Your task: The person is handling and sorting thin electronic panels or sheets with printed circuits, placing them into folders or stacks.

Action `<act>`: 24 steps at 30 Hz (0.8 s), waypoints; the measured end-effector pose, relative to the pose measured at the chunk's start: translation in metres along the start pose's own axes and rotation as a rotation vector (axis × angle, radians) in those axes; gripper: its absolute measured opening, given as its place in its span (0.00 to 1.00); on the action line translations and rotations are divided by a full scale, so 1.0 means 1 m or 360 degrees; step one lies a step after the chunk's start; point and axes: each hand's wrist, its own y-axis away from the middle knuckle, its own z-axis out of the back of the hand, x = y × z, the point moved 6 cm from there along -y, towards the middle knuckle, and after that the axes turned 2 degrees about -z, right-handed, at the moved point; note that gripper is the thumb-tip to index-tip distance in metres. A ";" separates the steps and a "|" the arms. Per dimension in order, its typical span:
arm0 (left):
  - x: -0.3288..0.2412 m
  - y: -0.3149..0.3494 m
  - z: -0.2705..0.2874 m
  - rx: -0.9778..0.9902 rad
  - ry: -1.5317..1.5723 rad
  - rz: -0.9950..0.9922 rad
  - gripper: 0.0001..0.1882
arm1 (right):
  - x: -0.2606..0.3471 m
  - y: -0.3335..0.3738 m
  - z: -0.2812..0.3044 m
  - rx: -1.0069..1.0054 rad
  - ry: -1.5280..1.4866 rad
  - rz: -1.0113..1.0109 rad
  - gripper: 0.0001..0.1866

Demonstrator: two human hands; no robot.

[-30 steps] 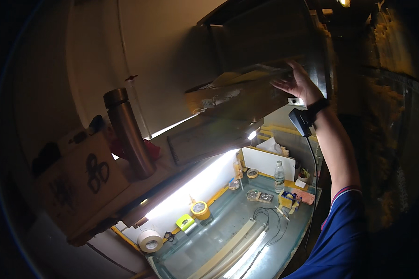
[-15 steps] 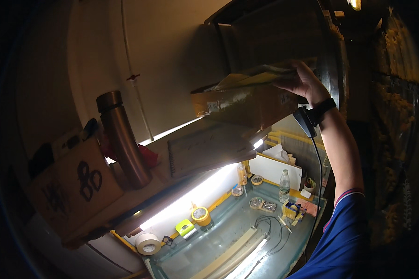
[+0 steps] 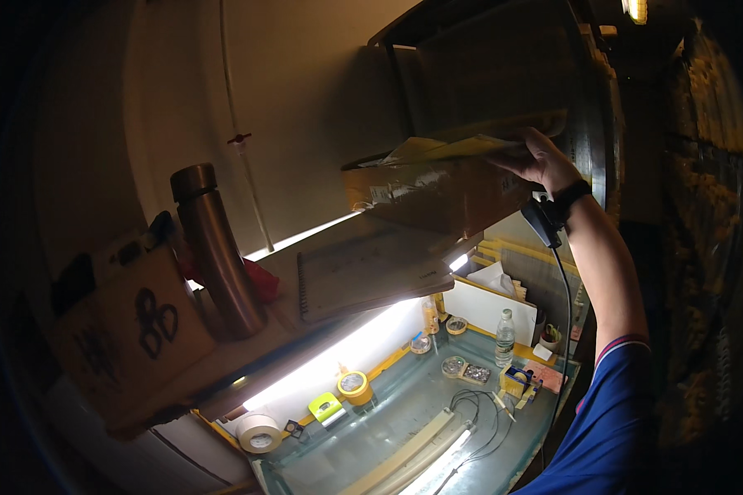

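Note:
My right hand (image 3: 533, 163) reaches up to a brown cardboard box (image 3: 437, 194) on the shelf. Its fingers close on the edge of some flat, yellowish papers (image 3: 446, 149) lying across the box's top. Dim light hides exactly how the fingertips sit and what else is inside the box. A black strap with a small black device (image 3: 541, 221) and a cable is on my right wrist. Beside the box, a spiral notebook (image 3: 363, 276) lies flat on the shelf. My left hand is out of view.
On the shelf stand a copper-coloured flask (image 3: 215, 252) and a marked carton (image 3: 132, 322). Below, a glass-topped table (image 3: 338, 462) under a bright tube lamp holds tape rolls (image 3: 260, 433), a water bottle (image 3: 504, 338), a blue-and-yellow tape dispenser (image 3: 516, 379) and looped cable (image 3: 475, 404).
My right hand has come down slightly, and the papers sit lower against the box's top. The view has shifted a little; the flask and notebook stay in place.

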 end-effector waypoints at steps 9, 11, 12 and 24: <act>0.005 0.019 -0.005 -0.0038 0.0064 0.0040 0.05 | -0.004 -0.021 0.017 0.0188 -0.0405 -0.0200 0.19; 0.008 0.027 0.000 -0.0057 0.0068 0.0057 0.05 | 0.002 -0.020 0.007 0.0068 -0.0365 -0.0233 0.19; 0.010 0.031 0.003 -0.0065 0.0071 0.0065 0.05 | 0.004 -0.020 0.006 -0.0060 -0.0320 -0.0258 0.19; 0.017 0.049 0.035 -0.0108 0.0116 0.0102 0.07 | 0.034 0.015 -0.014 0.0105 -0.0378 0.0223 0.19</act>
